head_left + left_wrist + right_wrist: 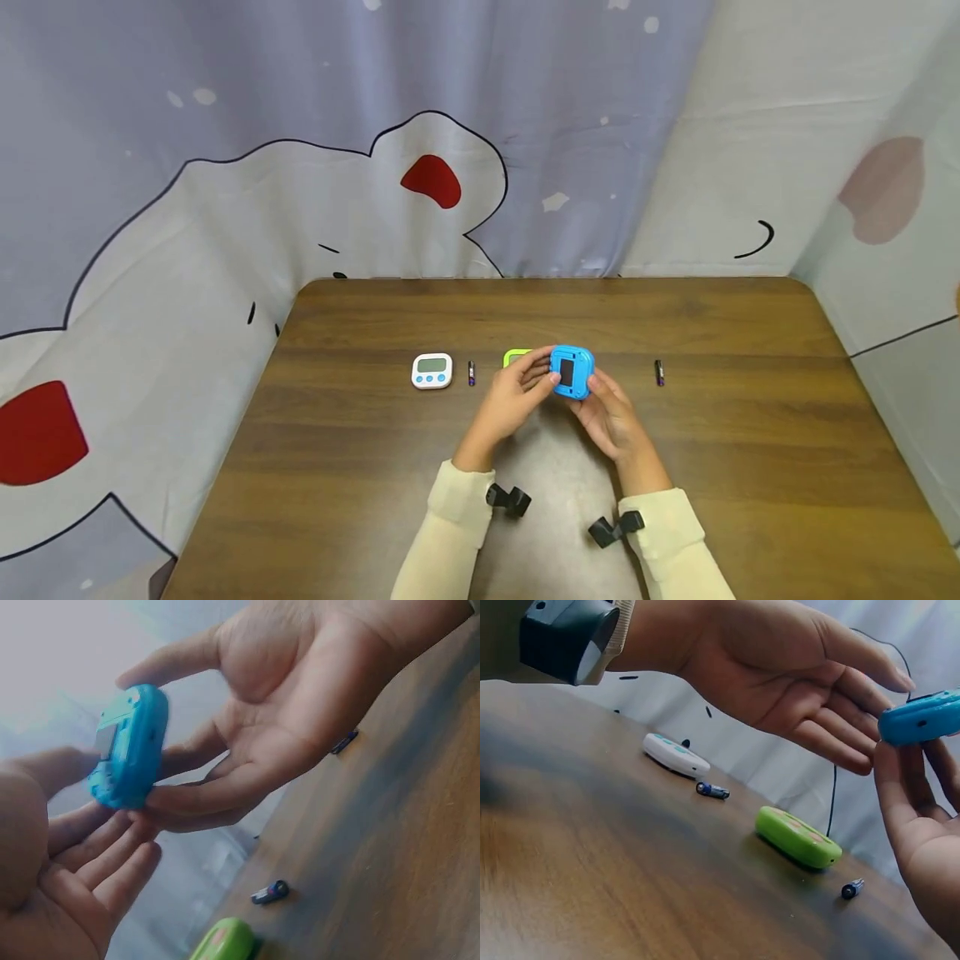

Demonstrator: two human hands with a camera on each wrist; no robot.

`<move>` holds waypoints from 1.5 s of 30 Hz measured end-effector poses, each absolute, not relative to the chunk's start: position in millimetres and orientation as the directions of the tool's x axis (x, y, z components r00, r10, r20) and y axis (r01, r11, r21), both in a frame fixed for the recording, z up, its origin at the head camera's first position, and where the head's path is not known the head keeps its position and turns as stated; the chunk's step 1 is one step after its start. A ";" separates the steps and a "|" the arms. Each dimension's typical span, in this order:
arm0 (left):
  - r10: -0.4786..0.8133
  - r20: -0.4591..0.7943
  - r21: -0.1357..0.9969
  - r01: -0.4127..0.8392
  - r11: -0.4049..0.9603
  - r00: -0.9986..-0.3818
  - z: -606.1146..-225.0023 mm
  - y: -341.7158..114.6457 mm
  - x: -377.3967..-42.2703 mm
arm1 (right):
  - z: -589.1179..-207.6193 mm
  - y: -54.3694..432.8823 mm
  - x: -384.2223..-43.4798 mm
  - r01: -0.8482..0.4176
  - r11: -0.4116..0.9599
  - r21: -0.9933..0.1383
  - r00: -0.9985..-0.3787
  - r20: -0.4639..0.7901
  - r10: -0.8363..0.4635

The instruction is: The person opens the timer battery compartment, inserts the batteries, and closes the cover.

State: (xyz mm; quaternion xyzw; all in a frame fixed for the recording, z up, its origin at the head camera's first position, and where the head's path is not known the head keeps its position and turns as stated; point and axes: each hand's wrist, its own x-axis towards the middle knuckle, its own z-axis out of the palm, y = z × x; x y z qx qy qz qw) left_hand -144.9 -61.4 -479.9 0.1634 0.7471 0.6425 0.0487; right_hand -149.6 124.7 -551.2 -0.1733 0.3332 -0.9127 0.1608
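Both hands hold a blue digital timer (581, 371) above the table, its back side turned up toward the head view. A dark rectangular area shows on that back. My left hand (512, 402) has its thumb on the timer's back, near the dark area, with fingers behind the casing. My right hand (611, 421) pinches the opposite edge between thumb and fingers. In the left wrist view the blue timer (142, 746) appears edge-on between the two hands. A green timer (799, 838) lies on the table beneath, mostly covered by my left hand in the head view.
A white timer (432, 372) with blue buttons lies to the left, with a small battery (471, 373) beside it. Another battery (853, 889) lies next to the green timer, and a third battery (659, 372) sits farther right. A patterned curtain (570, 167) hangs behind the wooden table (337, 467).
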 end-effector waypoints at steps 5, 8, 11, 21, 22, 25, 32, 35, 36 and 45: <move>0.252 0.098 0.991 0.118 0.069 -0.963 -482.2 -55.6 -144.9 | -557.7 125.1 -149.2 0.188 -0.757 -0.626 -0.904 0.191 -0.383; 0.239 0.102 0.992 0.117 0.050 -0.966 -485.7 -55.3 -146.0 | -559.7 125.3 -149.7 0.188 -0.757 -0.625 -0.909 0.181 -0.376; 0.230 0.106 0.992 0.119 0.044 -0.967 -490.7 -56.0 -147.6 | -561.1 125.2 -149.9 0.166 -0.722 -0.672 -0.918 0.162 -0.361; 0.169 0.055 0.995 0.067 0.068 -0.984 -527.0 -59.9 -161.8 | -555.5 121.3 -150.8 0.049 -0.471 -0.881 -0.979 0.051 -0.198; 0.173 0.053 0.995 0.066 0.071 -0.984 -527.7 -60.1 -162.3 | -555.3 121.3 -151.0 0.041 -0.462 -0.886 -0.982 0.051 -0.184; 0.186 0.044 0.995 0.059 0.079 -0.982 -529.3 -60.0 -163.3 | -556.0 120.9 -150.7 0.027 -0.409 -0.912 -0.991 0.029 -0.129; 0.222 -0.010 0.996 0.010 0.086 -0.975 -521.7 -61.6 -160.2 | -558.8 118.2 -150.0 -0.040 -0.220 -0.975 -0.996 0.057 -0.070; 0.231 -0.020 0.997 -0.002 0.074 -0.973 -509.5 -62.2 -155.7 | -560.0 118.6 -150.4 -0.072 -0.169 -0.983 -0.994 0.084 -0.063; 0.232 -0.018 0.998 -0.003 0.065 -0.973 -506.2 -62.3 -154.3 | -560.2 118.9 -150.5 -0.081 -0.157 -0.984 -0.994 0.092 -0.065; 0.238 -0.021 0.998 -0.008 0.057 -0.971 -502.3 -64.2 -152.5 | -536.1 119.5 -143.2 -0.176 0.045 -0.983 -0.981 0.171 -0.094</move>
